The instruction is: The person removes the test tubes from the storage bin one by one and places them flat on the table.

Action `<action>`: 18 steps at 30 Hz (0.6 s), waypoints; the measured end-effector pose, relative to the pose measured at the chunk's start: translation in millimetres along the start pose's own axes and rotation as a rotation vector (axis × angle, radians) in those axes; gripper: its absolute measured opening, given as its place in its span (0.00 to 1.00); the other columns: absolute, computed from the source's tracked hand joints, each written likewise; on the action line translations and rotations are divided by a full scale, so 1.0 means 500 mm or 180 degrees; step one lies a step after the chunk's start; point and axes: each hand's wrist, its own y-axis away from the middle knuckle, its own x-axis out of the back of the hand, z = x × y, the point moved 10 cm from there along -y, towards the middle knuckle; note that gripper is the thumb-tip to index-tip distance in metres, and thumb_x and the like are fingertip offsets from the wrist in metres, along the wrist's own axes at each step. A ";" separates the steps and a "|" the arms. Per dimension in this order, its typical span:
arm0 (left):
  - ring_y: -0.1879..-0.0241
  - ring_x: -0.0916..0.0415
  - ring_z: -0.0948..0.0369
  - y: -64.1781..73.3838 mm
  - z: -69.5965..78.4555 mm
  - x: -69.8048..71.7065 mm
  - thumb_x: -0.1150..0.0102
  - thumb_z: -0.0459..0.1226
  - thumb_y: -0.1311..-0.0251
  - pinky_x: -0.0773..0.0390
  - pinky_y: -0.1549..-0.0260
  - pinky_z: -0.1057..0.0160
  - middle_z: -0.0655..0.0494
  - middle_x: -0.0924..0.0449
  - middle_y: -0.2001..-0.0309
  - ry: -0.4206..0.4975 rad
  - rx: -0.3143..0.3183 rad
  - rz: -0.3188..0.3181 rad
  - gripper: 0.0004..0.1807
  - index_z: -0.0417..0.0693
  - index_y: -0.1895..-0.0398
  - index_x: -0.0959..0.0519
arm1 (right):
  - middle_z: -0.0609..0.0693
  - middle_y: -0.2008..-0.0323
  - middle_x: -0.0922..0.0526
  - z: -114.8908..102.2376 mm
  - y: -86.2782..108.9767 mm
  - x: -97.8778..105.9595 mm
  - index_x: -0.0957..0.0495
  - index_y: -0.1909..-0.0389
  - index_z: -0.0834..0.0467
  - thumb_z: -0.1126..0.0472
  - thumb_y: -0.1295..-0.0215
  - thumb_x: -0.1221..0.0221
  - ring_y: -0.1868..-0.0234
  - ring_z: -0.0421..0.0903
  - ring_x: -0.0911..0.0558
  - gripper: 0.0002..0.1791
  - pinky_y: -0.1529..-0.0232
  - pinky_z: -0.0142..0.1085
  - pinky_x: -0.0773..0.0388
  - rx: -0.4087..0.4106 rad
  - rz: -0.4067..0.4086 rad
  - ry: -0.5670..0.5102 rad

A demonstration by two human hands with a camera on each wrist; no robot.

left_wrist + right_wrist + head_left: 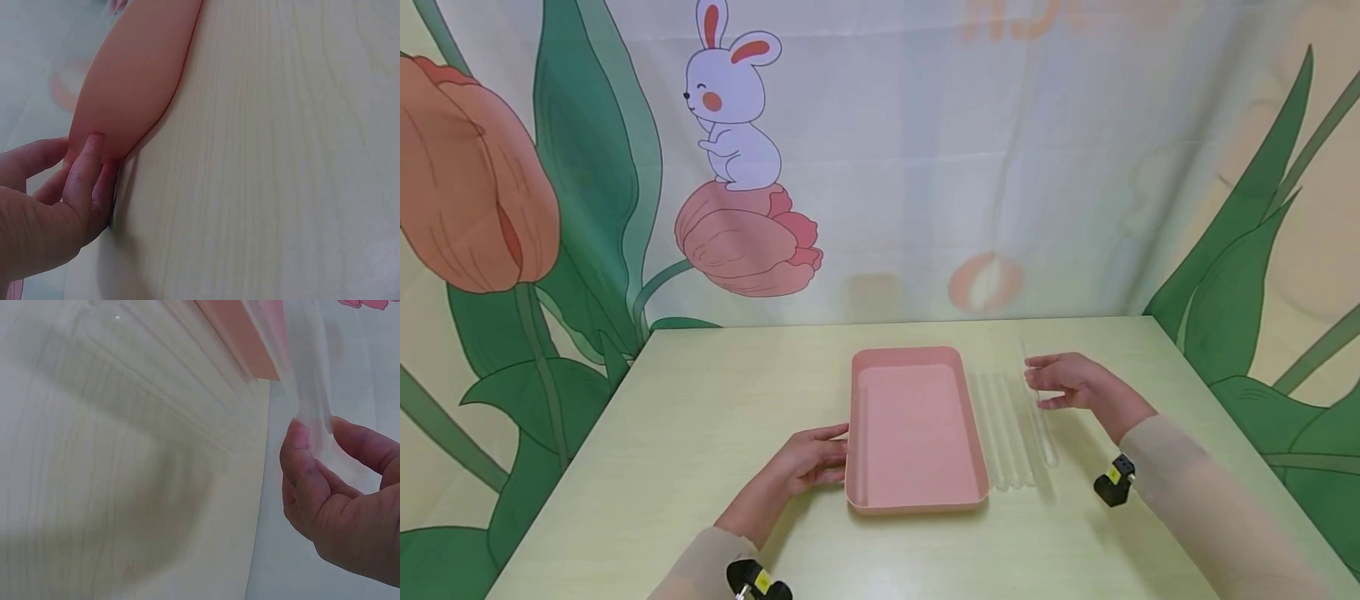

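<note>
A clear glass or plastic tube (pixel 1046 437), rounded at its near end like a test tube, is pinched between the thumb and fingers of my right hand (pixel 1070 382). The right wrist view shows this tube (pixel 311 369) tilted above the table. Several similar clear tubes (pixel 1000 433) lie side by side along the right of a pink rectangular tray (pixel 910 433). My left hand (pixel 811 458) touches the tray's left side. In the left wrist view its fingertips (pixel 94 142) rest against the outer wall of the tray, fingers extended rather than wrapped round it.
The pale wood-grain table (pixel 722 400) carries the tray near its middle. Behind it hangs a curtain (pixel 887 167) printed with a rabbit and tulips. Black devices (pixel 1114 481) are strapped at both wrists. My right hand casts a shadow on the table.
</note>
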 end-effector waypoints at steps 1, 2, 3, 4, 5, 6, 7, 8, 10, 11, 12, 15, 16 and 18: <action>0.60 0.15 0.62 0.000 0.000 0.000 0.44 0.27 0.30 0.10 0.63 0.63 0.35 0.20 0.38 0.0000 0.0001 -0.0001 0.30 0.33 0.26 0.35 | 0.39 0.66 0.20 0.003 -0.002 0.001 0.49 0.20 0.67 0.63 0.22 0.48 0.59 0.37 0.22 0.35 0.59 0.30 0.15 -0.0020 0.0007 -0.0002; 0.59 0.15 0.62 0.000 0.000 0.000 0.44 0.27 0.30 0.10 0.63 0.63 0.35 0.20 0.38 -0.0001 0.0001 -0.0005 0.30 0.33 0.26 0.35 | 0.39 0.66 0.20 0.006 -0.004 0.001 0.49 0.21 0.67 0.63 0.22 0.48 0.59 0.38 0.22 0.35 0.59 0.30 0.14 -0.0049 0.0019 -0.0015; 0.59 0.14 0.62 0.000 0.000 -0.001 0.44 0.27 0.30 0.10 0.63 0.63 0.35 0.20 0.38 -0.0004 0.0002 -0.0009 0.30 0.33 0.26 0.35 | 0.39 0.66 0.20 0.009 -0.006 0.002 0.49 0.21 0.67 0.63 0.22 0.48 0.58 0.39 0.22 0.35 0.59 0.30 0.14 -0.0081 0.0035 -0.0034; 0.59 0.14 0.62 0.001 0.000 -0.001 0.44 0.27 0.30 0.10 0.63 0.63 0.35 0.20 0.38 -0.0003 0.0002 -0.0010 0.30 0.33 0.26 0.35 | 0.40 0.66 0.20 0.013 -0.008 0.002 0.48 0.21 0.67 0.63 0.21 0.48 0.58 0.39 0.22 0.34 0.59 0.30 0.14 -0.0114 0.0053 -0.0051; 0.59 0.14 0.62 0.001 0.000 -0.001 0.44 0.27 0.30 0.10 0.63 0.63 0.35 0.19 0.38 -0.0005 0.0002 -0.0008 0.30 0.33 0.26 0.35 | 0.41 0.66 0.20 0.016 -0.011 0.003 0.48 0.21 0.66 0.63 0.21 0.48 0.58 0.39 0.22 0.34 0.60 0.30 0.14 -0.0144 0.0069 -0.0060; 0.59 0.14 0.62 0.001 0.001 -0.001 0.44 0.27 0.30 0.10 0.63 0.63 0.35 0.19 0.38 -0.0002 0.0002 -0.0005 0.30 0.33 0.26 0.35 | 0.41 0.65 0.20 0.019 -0.013 0.003 0.48 0.21 0.66 0.63 0.21 0.48 0.58 0.39 0.22 0.34 0.60 0.31 0.14 -0.0165 0.0075 -0.0060; 0.60 0.14 0.62 0.001 0.001 -0.001 0.44 0.27 0.30 0.10 0.63 0.63 0.35 0.19 0.39 0.0000 0.0001 -0.0003 0.30 0.33 0.26 0.35 | 0.42 0.65 0.20 0.022 -0.015 0.004 0.48 0.21 0.67 0.63 0.22 0.48 0.58 0.39 0.22 0.34 0.60 0.31 0.14 -0.0181 0.0080 -0.0052; 0.60 0.14 0.62 0.001 0.001 -0.001 0.45 0.27 0.30 0.10 0.63 0.63 0.35 0.19 0.39 -0.0001 0.0000 -0.0002 0.30 0.33 0.26 0.35 | 0.42 0.64 0.20 0.024 -0.017 0.004 0.48 0.21 0.66 0.63 0.22 0.48 0.58 0.39 0.22 0.34 0.60 0.31 0.14 -0.0199 0.0089 -0.0052; 0.60 0.14 0.62 0.000 0.000 0.000 0.44 0.27 0.30 0.10 0.63 0.63 0.35 0.19 0.39 0.0002 -0.0002 0.0007 0.30 0.33 0.26 0.35 | 0.43 0.63 0.20 0.030 -0.022 0.005 0.47 0.21 0.67 0.63 0.22 0.47 0.58 0.39 0.22 0.34 0.61 0.31 0.14 -0.0212 0.0089 -0.0035; 0.60 0.15 0.62 0.000 0.001 0.000 0.44 0.27 0.30 0.10 0.63 0.63 0.35 0.19 0.39 0.0005 -0.0004 0.0009 0.30 0.33 0.26 0.35 | 0.43 0.63 0.20 0.033 -0.024 0.006 0.47 0.21 0.67 0.63 0.22 0.47 0.59 0.39 0.23 0.34 0.61 0.31 0.14 -0.0214 0.0086 -0.0030; 0.60 0.15 0.62 0.000 0.001 0.000 0.45 0.27 0.30 0.10 0.63 0.62 0.35 0.19 0.39 0.0006 -0.0008 0.0010 0.30 0.33 0.26 0.35 | 0.42 0.63 0.20 0.035 -0.027 0.006 0.48 0.21 0.67 0.63 0.22 0.47 0.59 0.39 0.23 0.34 0.61 0.31 0.14 -0.0211 0.0079 -0.0018; 0.60 0.15 0.62 -0.001 0.001 0.000 0.45 0.27 0.30 0.10 0.62 0.62 0.35 0.19 0.38 0.0006 -0.0017 0.0007 0.30 0.32 0.26 0.35 | 0.42 0.65 0.20 0.044 -0.033 0.007 0.48 0.21 0.68 0.63 0.22 0.48 0.60 0.37 0.23 0.34 0.62 0.31 0.15 -0.0195 0.0070 0.0010; 0.60 0.15 0.62 0.000 0.001 0.000 0.45 0.27 0.30 0.10 0.62 0.62 0.35 0.19 0.38 0.0007 -0.0017 0.0005 0.30 0.32 0.26 0.35 | 0.41 0.65 0.20 0.047 -0.035 0.008 0.48 0.21 0.68 0.63 0.22 0.48 0.60 0.37 0.23 0.34 0.62 0.31 0.15 -0.0188 0.0069 0.0019; 0.60 0.15 0.62 0.000 0.000 -0.001 0.45 0.27 0.30 0.10 0.63 0.63 0.35 0.19 0.39 0.0011 -0.0023 -0.0007 0.30 0.32 0.26 0.35 | 0.41 0.65 0.21 0.053 -0.038 0.008 0.47 0.21 0.68 0.63 0.22 0.48 0.60 0.37 0.24 0.34 0.62 0.31 0.15 -0.0197 0.0087 0.0026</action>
